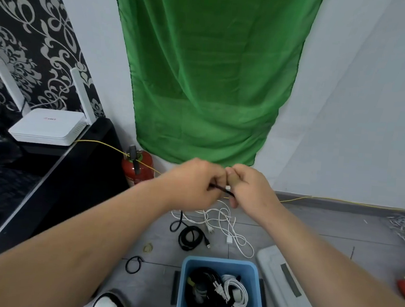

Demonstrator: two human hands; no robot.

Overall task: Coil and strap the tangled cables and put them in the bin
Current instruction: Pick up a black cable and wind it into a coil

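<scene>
My left hand [195,182] and my right hand [247,187] meet in mid-air above the floor, both pinching a thin black cable [221,190] stretched between them. A bit of white shows at my right fingers. Below them a tangled white cable [225,221] lies on the grey floor, with a coiled black cable [190,237] beside it. The blue bin [182,294] stands near my feet and holds a black coil [202,277] and a strapped white coil [235,292].
A rubber band [148,247] and a black loop [134,264] lie on the floor left of the bin. A white lid [283,281] lies to its right. A red extinguisher [137,170], a yellow cable [105,144], a black cabinet [55,190] with a router [48,126] stand left.
</scene>
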